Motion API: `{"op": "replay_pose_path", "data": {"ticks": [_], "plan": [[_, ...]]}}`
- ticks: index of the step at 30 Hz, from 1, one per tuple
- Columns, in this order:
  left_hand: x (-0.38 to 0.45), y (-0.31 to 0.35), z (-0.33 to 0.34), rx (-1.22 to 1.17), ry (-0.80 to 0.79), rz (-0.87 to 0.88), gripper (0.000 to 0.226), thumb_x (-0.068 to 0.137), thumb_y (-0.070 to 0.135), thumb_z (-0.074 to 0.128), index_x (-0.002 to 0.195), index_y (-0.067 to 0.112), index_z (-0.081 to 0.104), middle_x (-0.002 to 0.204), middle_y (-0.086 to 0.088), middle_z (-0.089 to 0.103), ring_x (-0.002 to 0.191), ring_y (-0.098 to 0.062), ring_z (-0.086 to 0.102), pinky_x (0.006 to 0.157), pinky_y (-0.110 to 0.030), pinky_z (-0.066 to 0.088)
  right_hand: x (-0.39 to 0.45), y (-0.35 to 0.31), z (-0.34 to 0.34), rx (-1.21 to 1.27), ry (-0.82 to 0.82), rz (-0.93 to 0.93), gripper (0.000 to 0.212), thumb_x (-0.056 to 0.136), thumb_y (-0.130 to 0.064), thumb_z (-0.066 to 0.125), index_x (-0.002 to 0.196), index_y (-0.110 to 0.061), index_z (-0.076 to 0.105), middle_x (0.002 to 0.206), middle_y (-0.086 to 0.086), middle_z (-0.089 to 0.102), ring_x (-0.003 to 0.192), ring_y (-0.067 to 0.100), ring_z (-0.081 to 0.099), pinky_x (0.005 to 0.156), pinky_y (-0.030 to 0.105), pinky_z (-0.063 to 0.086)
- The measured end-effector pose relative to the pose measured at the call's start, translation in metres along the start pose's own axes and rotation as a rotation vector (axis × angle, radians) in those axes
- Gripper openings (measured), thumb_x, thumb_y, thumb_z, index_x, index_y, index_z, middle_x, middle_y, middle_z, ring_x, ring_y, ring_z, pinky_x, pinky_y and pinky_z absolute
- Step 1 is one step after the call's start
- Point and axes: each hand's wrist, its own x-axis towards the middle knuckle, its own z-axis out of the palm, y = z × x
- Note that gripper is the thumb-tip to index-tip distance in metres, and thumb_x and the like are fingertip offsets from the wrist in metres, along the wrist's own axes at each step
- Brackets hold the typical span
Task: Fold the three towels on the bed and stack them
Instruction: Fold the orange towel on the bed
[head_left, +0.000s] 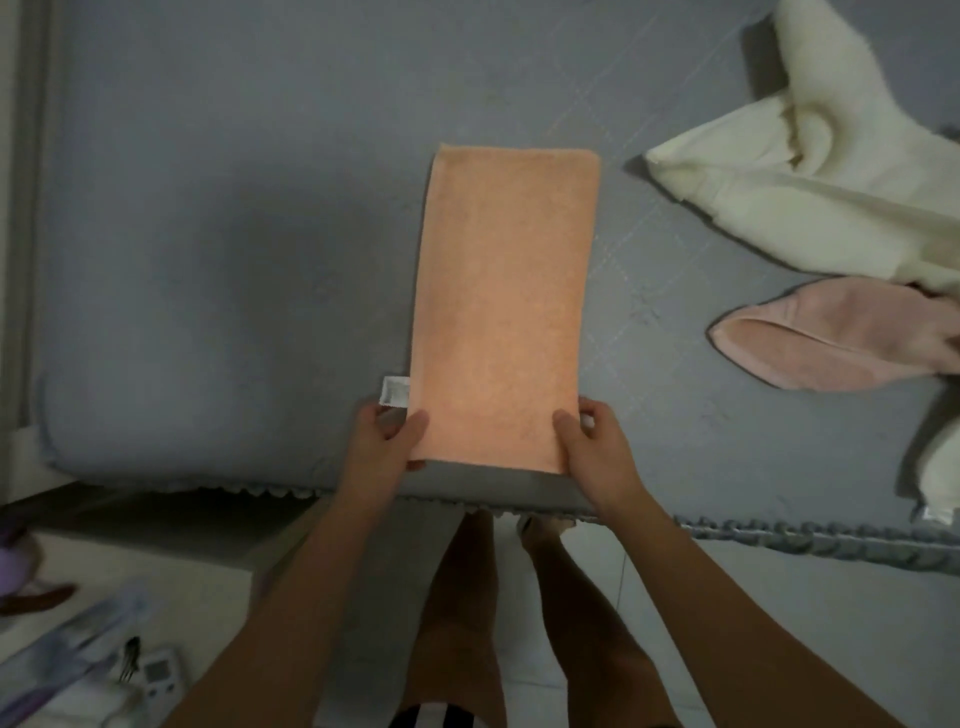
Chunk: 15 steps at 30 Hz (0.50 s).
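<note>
An orange towel (506, 306) lies folded into a long narrow strip on the grey bed (234, 234), running away from me. My left hand (382, 434) pinches its near left corner, thumb on top, beside a white label (395, 391). My right hand (597, 441) pinches the near right corner the same way. A cream towel (810, 171) lies crumpled at the far right. A pink towel (836, 335) lies rumpled just below it.
The bed's near edge has a grey bobble trim (810, 535). My bare legs (467, 597) stand on a white tiled floor (779, 623). Small items, among them a white device (158, 673), lie on the floor at lower left.
</note>
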Motion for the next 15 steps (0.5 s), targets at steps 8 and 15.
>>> {"op": "replay_pose_path", "data": {"ticks": [8, 15], "plan": [[-0.066, 0.006, 0.002, 0.130, -0.091, 0.266, 0.046, 0.099, 0.013, 0.053, 0.136, 0.041, 0.051, 0.105, 0.045, 0.061, 0.096, 0.007, 0.065, 0.074, -0.016, 0.056, -0.030, 0.021, -0.046, -0.089, -0.433, -0.412, 0.072, 0.095, 0.009, 0.042, 0.143, -0.044, 0.041, 0.145, -0.012, 0.041, 0.132, 0.008, 0.043, 0.110, 0.025, 0.039], [-0.074, 0.005, -0.010, 0.374, -0.224, 0.348, 0.055, 0.084, -0.011, 0.060, 0.107, 0.038, 0.071, 0.125, 0.005, 0.063, 0.113, -0.010, 0.062, 0.093, -0.019, 0.049, -0.031, 0.021, -0.065, -0.746, -0.322, -0.683, 0.062, 0.088, -0.025, 0.064, 0.139, -0.041, 0.031, 0.122, -0.014, 0.034, 0.104, 0.008, 0.045, 0.087, 0.013, 0.042]]}}
